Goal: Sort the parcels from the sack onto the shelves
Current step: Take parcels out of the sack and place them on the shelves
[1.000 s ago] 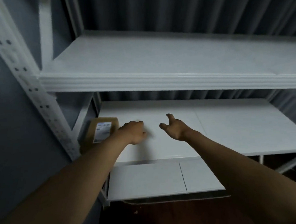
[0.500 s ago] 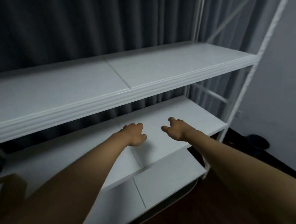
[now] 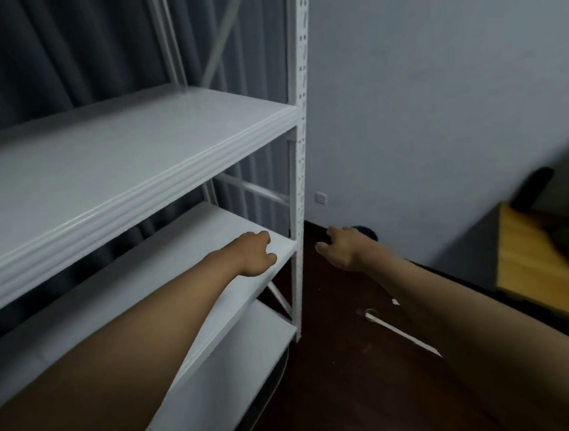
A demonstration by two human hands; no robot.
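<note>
Leftward, the white shelves (image 3: 132, 178) carry no parcel in view, and no sack shows either. Both the left hand (image 3: 254, 254) and right hand (image 3: 341, 250) hang loosely curled, holding nothing, probably freed to fetch another parcel.

Room in a home used for storage: white metal shelving unit (image 3: 131, 165), dark curtains (image 3: 63, 52), wall socket (image 3: 321, 198), dark wood floor (image 3: 348, 379).

I see only the white metal shelves (image 3: 157, 150), three bare boards stacked at the rack's right end, the middle one seemingly just under my left hand (image 3: 254, 256).
</note>
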